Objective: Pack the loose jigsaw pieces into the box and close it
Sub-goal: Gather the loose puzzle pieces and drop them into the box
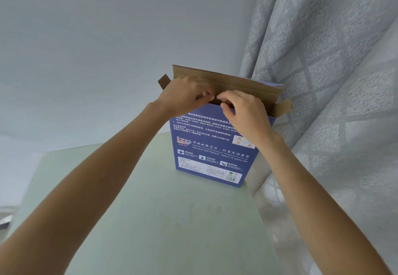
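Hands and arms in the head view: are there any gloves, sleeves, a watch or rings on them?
No. The left hand and right hand are bare, with no gloves, and no rings that can be seen. Both forearms are uncovered down to the picture's edge: no sleeves, watch or bracelet in view.

The box [212,145] is tall, flat and blue, printed with white text, a red logo and a barcode on its near face, and it stands upright on its narrow end on the table. Its top is open: the brown lid flap [226,81] stands up behind the opening, and small side flaps [163,82] stick out at both ends. No pieces can be seen.
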`<action>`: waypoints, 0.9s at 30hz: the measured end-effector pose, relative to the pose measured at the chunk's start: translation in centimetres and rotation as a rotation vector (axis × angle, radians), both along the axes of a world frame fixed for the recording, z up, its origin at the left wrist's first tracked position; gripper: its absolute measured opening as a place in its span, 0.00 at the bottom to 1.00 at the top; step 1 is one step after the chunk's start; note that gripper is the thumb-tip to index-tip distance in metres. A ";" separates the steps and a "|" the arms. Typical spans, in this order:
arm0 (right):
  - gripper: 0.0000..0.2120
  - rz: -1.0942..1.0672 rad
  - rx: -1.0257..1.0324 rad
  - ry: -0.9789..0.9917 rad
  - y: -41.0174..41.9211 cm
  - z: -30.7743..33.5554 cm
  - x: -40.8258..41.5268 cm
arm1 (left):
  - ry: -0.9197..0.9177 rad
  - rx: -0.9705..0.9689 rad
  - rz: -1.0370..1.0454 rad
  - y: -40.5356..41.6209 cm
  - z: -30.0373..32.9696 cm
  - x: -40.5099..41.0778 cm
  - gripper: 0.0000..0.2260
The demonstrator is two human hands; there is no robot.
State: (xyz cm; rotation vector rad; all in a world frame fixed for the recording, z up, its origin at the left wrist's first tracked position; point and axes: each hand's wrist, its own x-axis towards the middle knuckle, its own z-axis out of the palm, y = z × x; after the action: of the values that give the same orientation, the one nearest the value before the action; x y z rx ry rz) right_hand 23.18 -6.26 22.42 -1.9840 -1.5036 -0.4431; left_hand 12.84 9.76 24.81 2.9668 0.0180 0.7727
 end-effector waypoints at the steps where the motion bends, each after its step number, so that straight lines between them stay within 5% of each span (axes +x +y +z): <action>1: 0.08 0.019 0.034 -0.059 -0.2 0.0 -0.4 | -0.112 0.100 -0.040 -0.2 -0.3 -0.8 0.06; 3: 0.10 0.066 0.106 -0.167 -0.9 -0.2 -1.6 | -0.295 0.190 -0.051 -0.8 -0.9 -2.9 0.07; 7: 0.11 0.115 0.181 -0.182 -2.9 -3.2 -5.9 | -0.404 0.014 0.100 -2.8 -3.6 -8.9 0.09; 12: 0.10 0.207 -0.051 0.083 -5.6 -11.7 -13.9 | -0.070 -0.459 0.437 -6.9 -11.6 -20.4 0.12; 18: 0.15 0.243 -0.607 0.479 -9.0 -21.4 -22.6 | 0.391 -0.743 0.794 -12.2 -23.0 -34.9 0.14; 22: 0.20 0.245 -0.852 0.535 -10.4 -25.7 -27.5 | 0.660 -0.833 0.982 -16.6 -28.1 -42.1 0.23; 27: 0.26 0.338 -0.945 0.388 -8.5 -28.2 -33.4 | 0.671 -0.911 0.977 -21.2 -30.6 -47.7 0.23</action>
State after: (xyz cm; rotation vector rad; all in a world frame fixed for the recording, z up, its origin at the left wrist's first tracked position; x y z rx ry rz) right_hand -10.19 -14.71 -5.78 -2.1802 -1.9038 0.9074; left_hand -34.86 -11.46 -5.78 2.0235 1.4487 -0.2527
